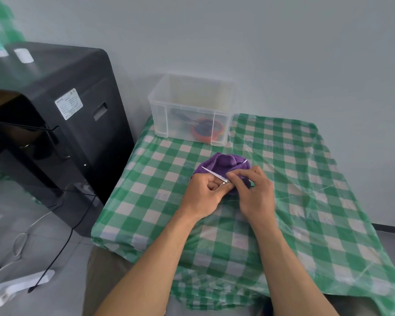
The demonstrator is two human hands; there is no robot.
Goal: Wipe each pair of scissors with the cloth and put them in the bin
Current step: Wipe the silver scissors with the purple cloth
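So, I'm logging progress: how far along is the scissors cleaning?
Done: some scissors, one orange-handled, already lie in the bin. In hand: the left hand grips an open pair while the right hand pinches the purple cloth round one blade. Left: finishing this pair and binning it; no other scissors show on the table.

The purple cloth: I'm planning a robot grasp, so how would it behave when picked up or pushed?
Probably floppy: the purple cloth lies bunched in soft folds and wraps the scissors where the right hand pinches it. Lifted, it should drape, not hold shape. Pushed, it would likely crumple or slide on the glossy table cover.
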